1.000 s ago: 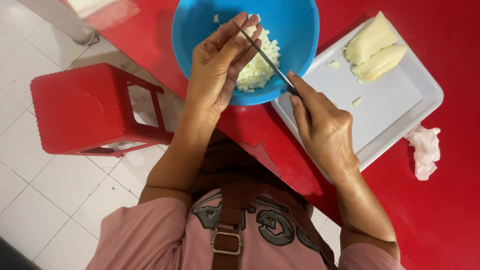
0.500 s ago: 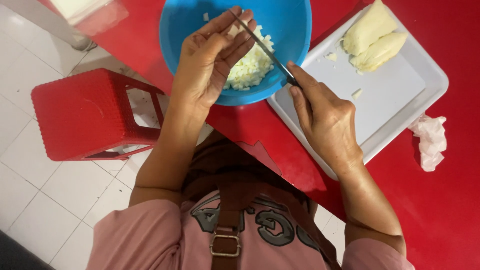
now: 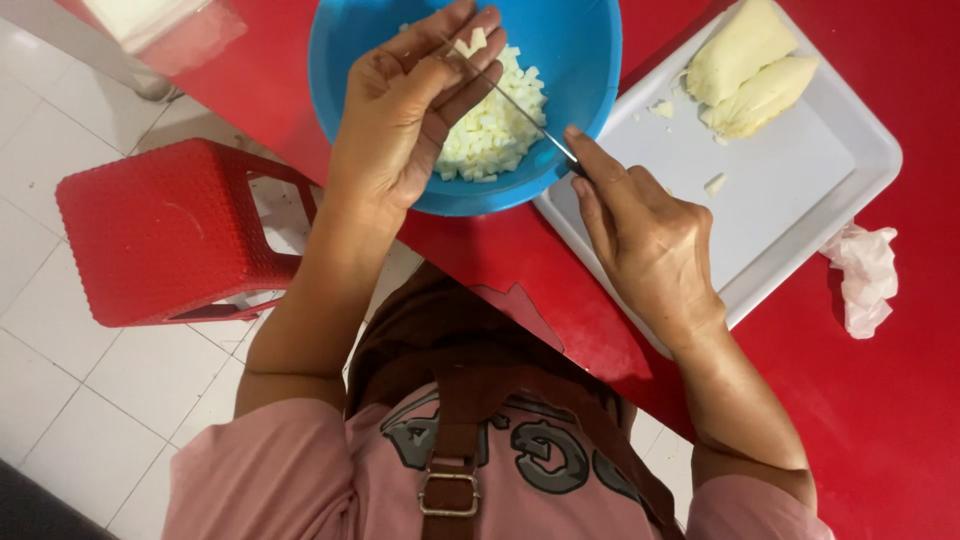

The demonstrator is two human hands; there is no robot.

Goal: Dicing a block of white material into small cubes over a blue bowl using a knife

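My right hand [image 3: 650,245]: fingers clamped on a knife [image 3: 510,100] handle, above the white tray [image 3: 800,200]. My left hand [image 3: 410,120]: fingers together, pinching the blade tip over the blue bowl [image 3: 345,60] of white cubes [image 3: 490,130]. Far tray corner: two pale chunks [image 3: 745,65]. All on red bench [image 3: 900,400].

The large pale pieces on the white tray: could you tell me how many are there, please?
2. One large pale piece lies at the white tray's far corner; the other touches it on the nearer side. Small crumbs lie scattered nearby.
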